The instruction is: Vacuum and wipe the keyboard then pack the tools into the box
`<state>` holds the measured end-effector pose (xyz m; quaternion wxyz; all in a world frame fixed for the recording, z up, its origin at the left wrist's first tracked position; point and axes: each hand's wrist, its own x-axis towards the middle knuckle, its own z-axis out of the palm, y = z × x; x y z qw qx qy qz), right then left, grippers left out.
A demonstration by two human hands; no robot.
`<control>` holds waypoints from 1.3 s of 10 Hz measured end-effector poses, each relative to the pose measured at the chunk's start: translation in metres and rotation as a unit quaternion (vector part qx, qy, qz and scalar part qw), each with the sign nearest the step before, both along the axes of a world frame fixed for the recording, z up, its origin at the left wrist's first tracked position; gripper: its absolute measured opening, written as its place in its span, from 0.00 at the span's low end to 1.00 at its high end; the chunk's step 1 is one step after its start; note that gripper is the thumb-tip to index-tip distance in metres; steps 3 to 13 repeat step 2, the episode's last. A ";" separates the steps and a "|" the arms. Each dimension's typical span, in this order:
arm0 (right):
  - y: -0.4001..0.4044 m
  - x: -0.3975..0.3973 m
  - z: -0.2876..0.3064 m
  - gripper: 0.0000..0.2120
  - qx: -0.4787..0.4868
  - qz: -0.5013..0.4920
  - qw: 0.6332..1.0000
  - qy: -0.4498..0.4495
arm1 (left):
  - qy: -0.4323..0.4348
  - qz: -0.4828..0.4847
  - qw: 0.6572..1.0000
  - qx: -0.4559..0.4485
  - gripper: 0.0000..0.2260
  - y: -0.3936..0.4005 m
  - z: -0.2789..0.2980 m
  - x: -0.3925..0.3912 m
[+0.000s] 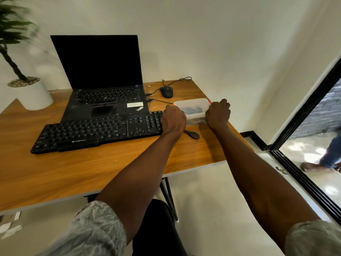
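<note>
Wood-grain desk (77,169) stands against a pale wall. Between the hands sits a clear plastic box (191,106), lid on, dark tools blurred inside. The left hand (172,120) and right hand (217,113) each curl over an end; fingertips hidden. The keyboard (97,133) lies left of the left hand.

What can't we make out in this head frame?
- Contents of the plastic box: head view, only a dark blur through the lid.
- Box's two ends: covered by the left hand and right hand.
- Fingertips: curled out of sight.
- Keyboard right edge: behind the left hand.
</note>
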<state>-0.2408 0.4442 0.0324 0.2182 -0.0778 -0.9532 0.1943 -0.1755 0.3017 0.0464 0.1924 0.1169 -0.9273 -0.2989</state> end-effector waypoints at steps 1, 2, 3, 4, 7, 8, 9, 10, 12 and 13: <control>-0.007 0.007 0.005 0.17 0.000 -0.005 0.999 -0.036 | -0.030 -0.037 0.999 -0.001 0.19 -0.006 -0.001 0.006; -0.030 0.020 0.008 0.20 0.001 0.034 0.999 0.019 | 0.017 -0.062 0.997 0.029 0.17 -0.015 -0.004 0.017; -0.030 0.020 0.008 0.20 0.001 0.034 0.999 0.019 | 0.017 -0.062 0.997 0.029 0.17 -0.015 -0.004 0.017; -0.030 0.020 0.008 0.20 0.001 0.034 0.999 0.019 | 0.017 -0.062 0.997 0.029 0.17 -0.015 -0.004 0.017; -0.030 0.020 0.008 0.20 0.001 0.034 0.999 0.019 | 0.017 -0.062 0.997 0.029 0.17 -0.015 -0.004 0.017; -0.030 0.020 0.008 0.20 0.001 0.034 0.999 0.019 | 0.017 -0.062 0.997 0.029 0.17 -0.015 -0.004 0.017; -0.030 0.020 0.008 0.20 0.001 0.034 0.999 0.019 | 0.017 -0.062 0.997 0.029 0.17 -0.015 -0.004 0.017; -0.030 0.020 0.008 0.20 0.001 0.034 0.999 0.019 | 0.017 -0.062 0.997 0.029 0.17 -0.015 -0.004 0.017; -0.030 0.020 0.008 0.20 0.001 0.034 0.999 0.019 | 0.017 -0.062 0.997 0.029 0.17 -0.015 -0.004 0.017; -0.030 0.020 0.008 0.20 0.001 0.034 0.999 0.019 | 0.017 -0.062 0.997 0.029 0.17 -0.015 -0.004 0.017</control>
